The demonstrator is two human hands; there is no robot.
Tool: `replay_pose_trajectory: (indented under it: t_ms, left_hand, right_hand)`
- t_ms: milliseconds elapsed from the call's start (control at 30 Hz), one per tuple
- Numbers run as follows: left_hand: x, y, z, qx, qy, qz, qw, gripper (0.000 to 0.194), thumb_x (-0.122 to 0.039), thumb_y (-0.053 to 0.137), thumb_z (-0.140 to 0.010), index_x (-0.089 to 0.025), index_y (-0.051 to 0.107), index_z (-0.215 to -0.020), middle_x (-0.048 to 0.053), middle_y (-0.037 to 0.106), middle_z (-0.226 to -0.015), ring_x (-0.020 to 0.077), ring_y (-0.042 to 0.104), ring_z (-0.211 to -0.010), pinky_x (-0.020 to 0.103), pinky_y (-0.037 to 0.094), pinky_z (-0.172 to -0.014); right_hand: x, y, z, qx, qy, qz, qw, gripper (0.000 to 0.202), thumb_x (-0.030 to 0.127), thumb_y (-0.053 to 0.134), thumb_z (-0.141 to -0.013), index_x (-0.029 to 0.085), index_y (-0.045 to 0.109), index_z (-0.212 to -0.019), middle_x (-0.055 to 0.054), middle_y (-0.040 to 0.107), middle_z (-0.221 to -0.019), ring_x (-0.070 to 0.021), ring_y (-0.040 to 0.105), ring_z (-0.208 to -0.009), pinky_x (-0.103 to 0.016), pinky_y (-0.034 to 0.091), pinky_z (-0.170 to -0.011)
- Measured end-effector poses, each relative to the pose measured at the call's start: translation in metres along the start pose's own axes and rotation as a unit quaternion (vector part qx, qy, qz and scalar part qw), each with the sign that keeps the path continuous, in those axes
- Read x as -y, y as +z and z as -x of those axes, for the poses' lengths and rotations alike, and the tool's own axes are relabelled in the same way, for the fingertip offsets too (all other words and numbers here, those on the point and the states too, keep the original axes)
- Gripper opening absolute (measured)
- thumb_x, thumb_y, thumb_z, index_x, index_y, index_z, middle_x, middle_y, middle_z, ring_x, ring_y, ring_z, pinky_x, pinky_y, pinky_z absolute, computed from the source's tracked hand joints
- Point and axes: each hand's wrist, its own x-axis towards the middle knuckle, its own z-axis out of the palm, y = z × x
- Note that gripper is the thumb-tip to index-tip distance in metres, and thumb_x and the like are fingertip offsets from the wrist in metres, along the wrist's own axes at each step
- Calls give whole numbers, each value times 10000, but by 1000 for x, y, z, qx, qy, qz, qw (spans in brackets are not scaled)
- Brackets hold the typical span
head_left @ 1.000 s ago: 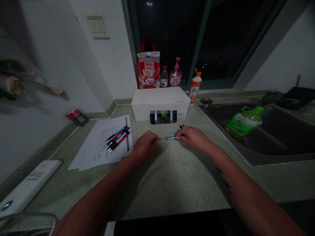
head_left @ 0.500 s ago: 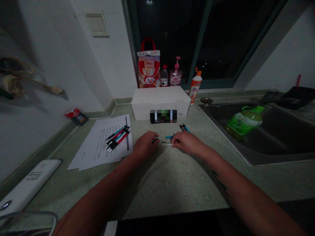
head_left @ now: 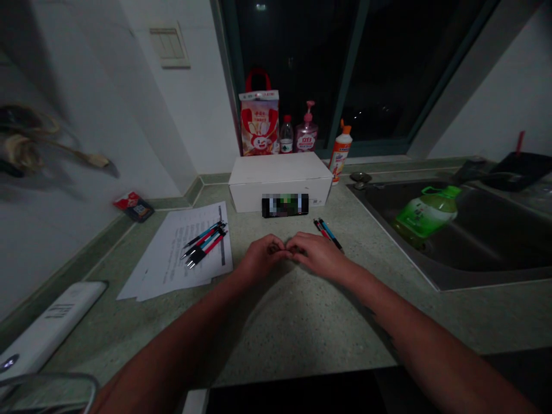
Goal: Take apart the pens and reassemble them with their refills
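My left hand [head_left: 264,255] and my right hand [head_left: 314,252] meet over the counter, fingertips pinched together. Whatever small parts they hold are hidden by the fingers. Just beyond my right hand lie a few pens [head_left: 328,233], red-black and blue-black, partly behind it. To the left, several click pens [head_left: 204,241] in red, blue and black rest in a bunch on printed paper sheets [head_left: 168,247].
A phone [head_left: 285,206] leans against a white box [head_left: 280,178] behind my hands. At right is a sink [head_left: 483,241] with a green-labelled jug [head_left: 426,214]. A white power strip [head_left: 56,313] lies at left. An orange-capped bottle [head_left: 340,152] stands behind the box.
My hands have come together from slightly apart. The thin white stick, small dark piece and blue piece seen between and beside them are now out of sight. More of the right-hand pens shows.
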Motion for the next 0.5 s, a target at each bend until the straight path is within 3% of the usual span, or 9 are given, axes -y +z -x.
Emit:
replay_pose_trajectory:
  t_ms: [267,500]
  left_hand:
    - [-1,-7,-3,-51,-3,6,999,135,-298,718,-756,-184,687,-822,36,741,-798,176,679,-754,302,533,-730]
    - [-1,-7,-4,-59,-9,-4,998,127,-252,703,-777,-176,704,-878,52,759,-873,178,697,-801,308,546,-761]
  right_hand:
    - [-12,-7,-2,-35,61,-26,997,157,268,549,-975,204,681,-919,-45,707,-915,-179,629,-843,-295,427,-749]
    - [-12,-6,-3,-38,110,-91,989,241,261,499,-986,191,663,-824,-33,708,-798,-157,622,-729,-274,421,-677]
